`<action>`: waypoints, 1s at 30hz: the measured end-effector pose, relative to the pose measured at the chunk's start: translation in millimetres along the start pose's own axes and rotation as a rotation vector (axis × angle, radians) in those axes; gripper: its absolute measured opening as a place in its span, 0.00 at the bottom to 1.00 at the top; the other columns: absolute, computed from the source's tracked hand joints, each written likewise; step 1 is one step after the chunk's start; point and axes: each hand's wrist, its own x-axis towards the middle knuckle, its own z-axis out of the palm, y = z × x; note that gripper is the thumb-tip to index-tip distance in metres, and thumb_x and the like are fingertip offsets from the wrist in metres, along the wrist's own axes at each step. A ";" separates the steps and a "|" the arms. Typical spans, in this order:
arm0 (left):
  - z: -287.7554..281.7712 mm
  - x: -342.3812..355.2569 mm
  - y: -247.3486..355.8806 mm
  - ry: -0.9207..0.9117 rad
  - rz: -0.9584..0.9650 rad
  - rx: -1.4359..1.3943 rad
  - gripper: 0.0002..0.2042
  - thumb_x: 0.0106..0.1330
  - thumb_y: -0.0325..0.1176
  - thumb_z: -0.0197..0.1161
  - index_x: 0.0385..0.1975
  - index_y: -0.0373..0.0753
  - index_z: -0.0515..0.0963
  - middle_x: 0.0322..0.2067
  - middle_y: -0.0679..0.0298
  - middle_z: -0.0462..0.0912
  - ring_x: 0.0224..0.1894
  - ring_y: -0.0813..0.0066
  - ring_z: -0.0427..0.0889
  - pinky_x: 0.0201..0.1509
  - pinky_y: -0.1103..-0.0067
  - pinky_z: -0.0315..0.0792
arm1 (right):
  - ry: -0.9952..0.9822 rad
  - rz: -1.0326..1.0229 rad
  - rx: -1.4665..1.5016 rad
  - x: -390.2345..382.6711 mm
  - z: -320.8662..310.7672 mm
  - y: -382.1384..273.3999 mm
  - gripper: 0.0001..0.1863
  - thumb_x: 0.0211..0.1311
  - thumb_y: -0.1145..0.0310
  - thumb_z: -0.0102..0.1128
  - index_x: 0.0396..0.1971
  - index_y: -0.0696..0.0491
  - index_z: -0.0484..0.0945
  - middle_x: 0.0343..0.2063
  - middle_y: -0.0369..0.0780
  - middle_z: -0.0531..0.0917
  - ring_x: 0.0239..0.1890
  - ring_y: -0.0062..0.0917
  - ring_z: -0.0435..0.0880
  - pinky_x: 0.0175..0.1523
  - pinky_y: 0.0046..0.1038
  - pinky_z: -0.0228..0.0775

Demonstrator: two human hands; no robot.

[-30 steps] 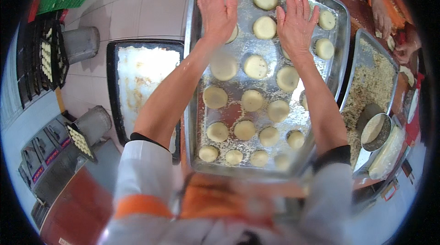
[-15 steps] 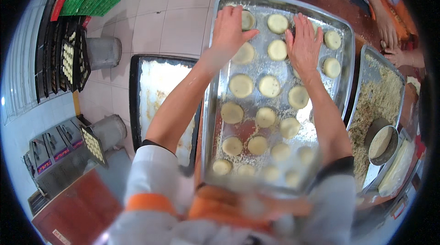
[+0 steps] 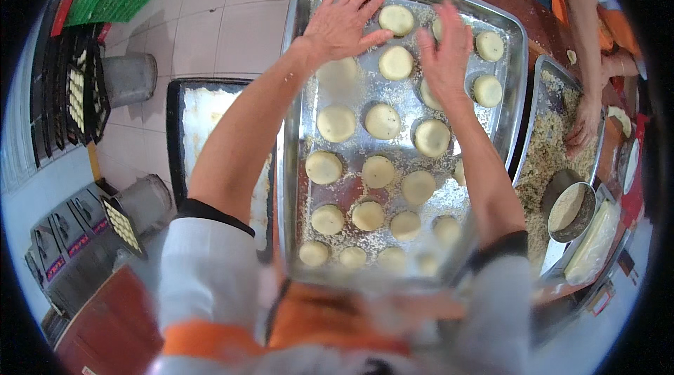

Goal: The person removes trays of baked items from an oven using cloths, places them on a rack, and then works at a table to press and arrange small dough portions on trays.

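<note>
A: List the containers and their contents.

B: The metal tray [image 3: 302,185] occupies the centre. It holds round pale dough discs [image 3: 378,170] in loose rows on scattered crumbs [image 3: 404,97]. At 9 o'clock from it, a dark tray [image 3: 172,129] holds a pale crumb layer. At 3 o'clock, a second metal tray [image 3: 544,69] holds coarse crumbs, with a round tin [image 3: 570,208] at its near end, apparently filled with pale dough.

A: State of the hands?

B: The left hand [image 3: 340,24] lies flat at 11 o'clock of the metal tray, fingers spread, palm down over the crumbs, beside a disc [image 3: 397,20] at 12 o'clock. The right hand [image 3: 446,52] is at 1 o'clock, fingers together and slightly curled, over the discs there. Whether it touches one cannot be told.

A: Appearance of the discs?

B: Flat-topped, cream-coloured, roughly equal in size, mostly apart. Those at 6 o'clock are blurred.

A: Anything else?

B: Another person's hand [image 3: 583,129] rests in the second tray's crumbs.
</note>
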 end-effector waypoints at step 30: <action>9.2 -4.4 -4.4 -0.089 -0.072 0.089 0.28 0.62 0.57 0.43 0.58 0.49 0.62 0.53 0.61 0.68 0.58 0.66 0.62 0.64 0.65 0.48 | -0.028 -0.192 -0.416 47.7 10.3 24.8 0.24 0.60 0.53 0.48 0.52 0.51 0.66 0.52 0.40 0.68 0.56 0.33 0.64 0.60 0.46 0.49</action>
